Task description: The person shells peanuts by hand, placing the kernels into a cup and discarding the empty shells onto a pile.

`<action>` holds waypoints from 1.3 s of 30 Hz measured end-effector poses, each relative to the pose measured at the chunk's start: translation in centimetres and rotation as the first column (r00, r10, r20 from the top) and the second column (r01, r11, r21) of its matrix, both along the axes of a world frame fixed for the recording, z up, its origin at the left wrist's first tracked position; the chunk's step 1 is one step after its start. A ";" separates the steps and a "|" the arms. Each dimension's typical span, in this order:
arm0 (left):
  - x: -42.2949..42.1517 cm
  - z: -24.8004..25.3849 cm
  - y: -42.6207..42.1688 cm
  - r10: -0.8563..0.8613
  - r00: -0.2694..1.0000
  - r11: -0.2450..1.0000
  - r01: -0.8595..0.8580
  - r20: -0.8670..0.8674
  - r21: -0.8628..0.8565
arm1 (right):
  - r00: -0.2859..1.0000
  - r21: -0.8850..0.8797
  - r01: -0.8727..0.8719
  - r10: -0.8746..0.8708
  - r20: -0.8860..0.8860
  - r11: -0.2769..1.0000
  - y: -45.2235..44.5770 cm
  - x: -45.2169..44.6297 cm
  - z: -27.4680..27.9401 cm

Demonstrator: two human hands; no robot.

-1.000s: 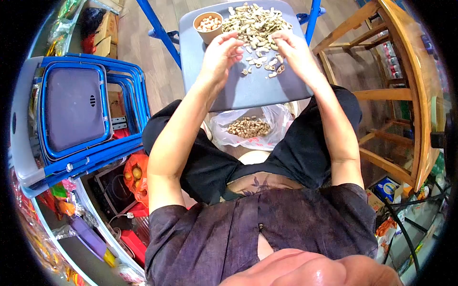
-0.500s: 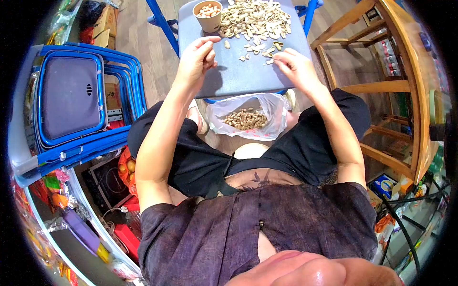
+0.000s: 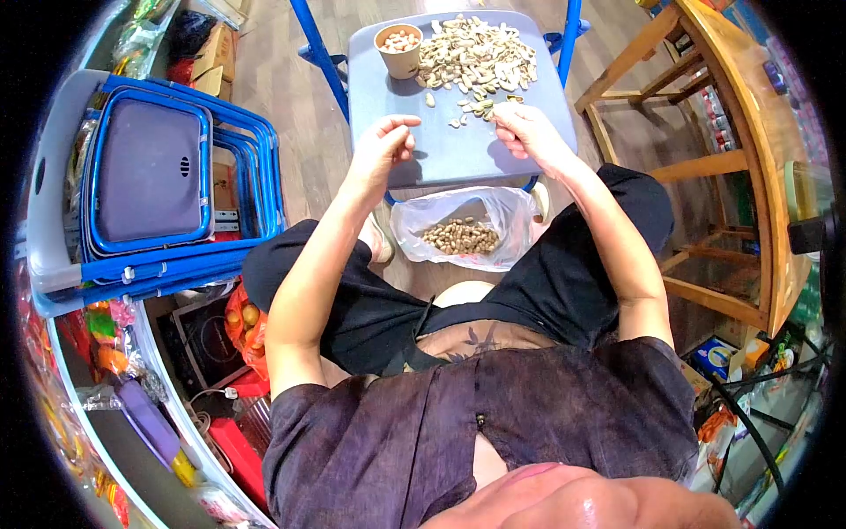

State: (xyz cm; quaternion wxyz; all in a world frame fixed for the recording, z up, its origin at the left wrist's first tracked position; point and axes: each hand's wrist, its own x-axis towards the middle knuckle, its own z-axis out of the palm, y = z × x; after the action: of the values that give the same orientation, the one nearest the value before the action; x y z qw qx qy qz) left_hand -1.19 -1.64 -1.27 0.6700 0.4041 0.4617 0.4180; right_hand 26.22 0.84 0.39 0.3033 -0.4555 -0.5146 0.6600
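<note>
Shells (image 3: 478, 108) lie scattered in a small cluster on the grey seat (image 3: 449, 159), in the head view, just beside the fingertips of the right hand (image 3: 529, 137), which is clearly the nearer of the two; the cluster runs roughly crosswise to the wearer. The right hand is bent in, thumb and fingers drawn together; whether a piece sits between them cannot be told. The left hand (image 3: 381, 150) is half-curled above the near left part of the seat, index finger pointing inward, its grip unclear. A lone shell (image 3: 429, 100) lies forward of that finger, its long axis pointing roughly away from the wearer. The pieces look pale tan and dry, and some have darker hollows. Beyond them spreads a heaped pile (image 3: 480, 57), with a paper cup (image 3: 402, 65) of pinkish kernels at its left; below the seat's near edge, a plastic bag (image 3: 414, 204) holds whole peanuts (image 3: 461, 236).
</note>
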 end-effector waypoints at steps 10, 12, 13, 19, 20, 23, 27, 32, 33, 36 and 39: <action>0.8 1.6 -0.5 -0.057 0.998 0.981 0.059 -0.013 0.185 | 0.801 0.709 -0.124 -0.351 0.485 0.694 0.6 -1.6 -0.7; 1.0 1.7 -0.6 -0.080 0.995 0.978 0.091 -0.068 0.187 | 0.825 0.582 -0.136 -0.233 0.515 0.802 -0.7 -2.4 0.6; 1.0 1.4 -1.0 -0.120 0.985 0.970 0.142 -0.124 0.195 | 0.876 0.496 -0.244 -0.030 0.482 0.834 -1.4 -2.6 0.6; 0.4 -0.5 -3.3 -0.414 0.565 0.689 0.707 -0.714 0.159 | 0.433 -0.185 -0.817 0.793 0.428 0.546 -4.9 -4.7 -3.3; 0.4 -0.9 -4.1 -0.298 0.366 0.625 0.773 -0.881 0.110 | 0.337 -0.267 -0.837 0.835 0.436 0.477 -5.6 -5.0 -4.3; 0.7 -0.7 -6.5 -0.076 0.238 0.707 0.697 -0.968 0.116 | 0.186 -0.252 -0.855 0.721 0.667 0.453 -7.2 -3.9 -9.6; -0.6 -3.0 -8.4 -0.071 -0.017 0.798 0.599 -0.997 -0.067 | 0.025 -0.352 -0.839 0.676 0.737 0.414 -7.6 -2.3 -13.1; -2.3 -5.4 -8.7 0.031 -0.183 0.848 0.526 -0.983 -0.071 | -0.029 -0.368 -0.842 0.648 0.761 0.394 -7.8 -3.9 -12.6; -2.6 -6.1 -8.6 0.049 -0.211 0.877 0.477 -0.976 -0.060 | -0.010 -0.347 -0.849 0.645 0.764 0.399 -7.8 -4.3 -12.1; -4.2 -6.5 -8.7 0.220 -0.133 0.858 0.498 -0.966 0.126 | -0.051 -0.363 -0.869 0.668 0.742 0.337 -8.1 -4.9 -12.4; -4.8 -6.4 -8.7 0.043 0.045 0.950 0.306 -0.998 0.055 | -0.044 -0.356 -0.878 0.687 0.725 0.320 -8.4 -5.3 -11.5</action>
State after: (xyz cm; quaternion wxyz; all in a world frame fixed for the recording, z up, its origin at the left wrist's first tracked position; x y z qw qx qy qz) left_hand -6.04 -10.38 -7.70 0.1474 0.7020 0.6965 0.0177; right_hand 20.89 -7.60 -11.11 -0.3479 -0.2735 -0.8176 0.3683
